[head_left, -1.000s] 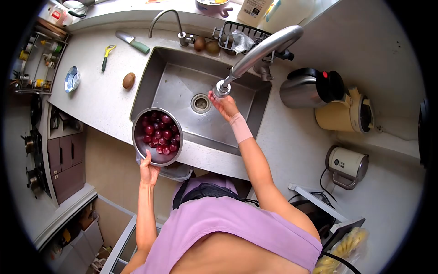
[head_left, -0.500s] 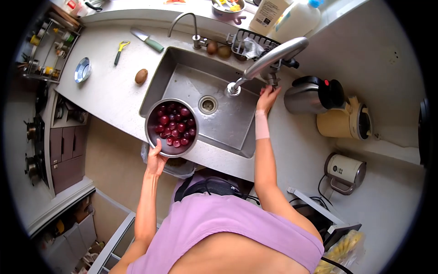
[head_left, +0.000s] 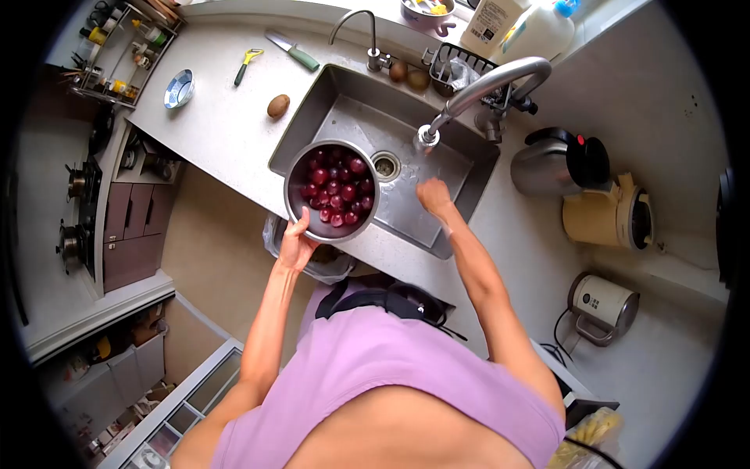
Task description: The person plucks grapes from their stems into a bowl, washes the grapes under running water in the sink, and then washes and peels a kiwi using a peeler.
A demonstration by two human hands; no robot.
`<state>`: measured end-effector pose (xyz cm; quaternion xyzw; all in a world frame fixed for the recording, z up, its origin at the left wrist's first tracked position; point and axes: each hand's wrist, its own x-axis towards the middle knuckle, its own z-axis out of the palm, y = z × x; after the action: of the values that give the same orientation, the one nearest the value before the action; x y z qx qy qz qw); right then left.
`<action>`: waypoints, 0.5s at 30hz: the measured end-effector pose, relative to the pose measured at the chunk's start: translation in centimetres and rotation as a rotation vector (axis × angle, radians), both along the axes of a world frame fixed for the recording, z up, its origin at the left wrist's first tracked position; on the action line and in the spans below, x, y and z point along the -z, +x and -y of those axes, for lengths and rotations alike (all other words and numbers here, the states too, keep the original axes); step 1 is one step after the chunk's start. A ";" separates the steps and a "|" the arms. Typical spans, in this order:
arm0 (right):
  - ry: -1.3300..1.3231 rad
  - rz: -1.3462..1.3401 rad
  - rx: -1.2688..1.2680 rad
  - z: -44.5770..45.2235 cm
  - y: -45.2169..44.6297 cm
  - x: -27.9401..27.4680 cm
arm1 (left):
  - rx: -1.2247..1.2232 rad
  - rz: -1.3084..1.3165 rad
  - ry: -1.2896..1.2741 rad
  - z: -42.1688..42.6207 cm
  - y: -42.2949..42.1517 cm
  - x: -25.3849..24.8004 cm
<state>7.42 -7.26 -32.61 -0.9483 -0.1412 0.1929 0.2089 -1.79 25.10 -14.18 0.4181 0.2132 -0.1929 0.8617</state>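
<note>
My left hand [head_left: 297, 246] grips the near rim of a round steel bowl [head_left: 294, 205], thumb inside and fingers beneath. Loose dark red grapes [head_left: 334, 187] lie in the bowl, which is over the left front edge of the steel sink [head_left: 351, 109]. Over the sink's right part is my right hand [head_left: 435, 195], its fingers curled closed, with nothing visible in them. It is below the spout of the large curved faucet [head_left: 488, 87] and right of the drain [head_left: 386, 166], apart from both.
On the left counter lie a kiwi [head_left: 278, 106], a green-handled knife [head_left: 293, 51], a yellow-and-green peeler [head_left: 248, 67] and a small blue-patterned bowl [head_left: 180, 88]. A thin tap [head_left: 375, 47] stands behind the sink. Right of it are a steel kettle [head_left: 539, 166] and a cream appliance [head_left: 600, 215].
My right hand has left the faucet handle, moved down and left over the sink, and its fingers have curled. My left hand still holds the bowl; the whole view has shifted.
</note>
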 end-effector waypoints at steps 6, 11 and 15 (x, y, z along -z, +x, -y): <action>0.739 0.231 0.279 -4.8 -3.1 -23.5 | 0.055 0.082 0.204 0.5 0.3 -1.5; 0.346 0.564 -0.226 -9.5 -2.8 -26.6 | 0.103 0.052 0.190 1.1 1.0 -2.3; 0.964 0.103 0.183 -8.2 -3.4 -29.5 | 0.137 0.046 0.175 -1.5 1.3 -2.5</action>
<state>3.99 0.95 -3.07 -0.7606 -0.1404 0.0393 0.6326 -0.45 26.55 -11.69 0.5097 0.1803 -0.2224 0.8113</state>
